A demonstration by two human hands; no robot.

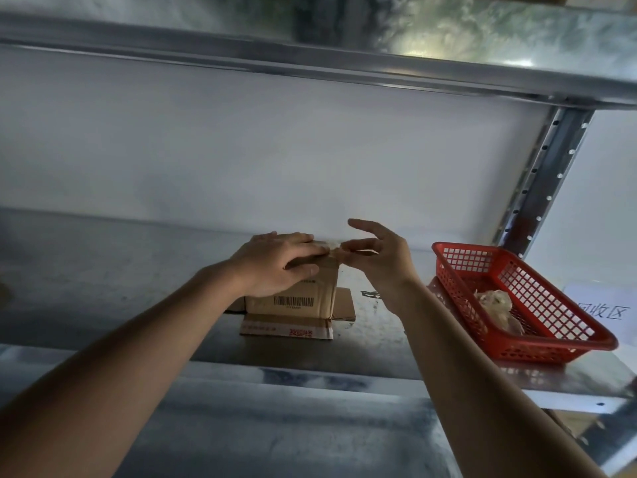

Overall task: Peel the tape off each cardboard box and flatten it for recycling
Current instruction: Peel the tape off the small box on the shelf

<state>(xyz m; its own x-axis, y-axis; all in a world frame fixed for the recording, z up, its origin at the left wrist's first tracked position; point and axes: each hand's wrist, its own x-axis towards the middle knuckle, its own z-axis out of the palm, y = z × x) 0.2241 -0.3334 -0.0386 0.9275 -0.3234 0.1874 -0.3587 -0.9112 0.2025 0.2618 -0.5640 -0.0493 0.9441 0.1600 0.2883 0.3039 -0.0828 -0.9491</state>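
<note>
Cardboard box (pixel 303 298) standing on a metal shelf (pixel 103 270), bottom flaps splayed flat toward the camera and to the right, barcode label on the near face. Left hand (pixel 275 262) laid palm-down over the box top, fingers straight and close together, tips at the top right edge. Right hand (pixel 375 253) just right of the box at its top corner, thumb and forefinger pinching the end of a tape strip (pixel 336 251), remaining fingers spread and raised. Red plastic basket (pixel 565 326) near the shelf's right end, apart from the box, holding a crumpled wad of pale tape (pixel 493 301). White paper sign (pixel 603 305) with printed characters beside the basket.
</note>
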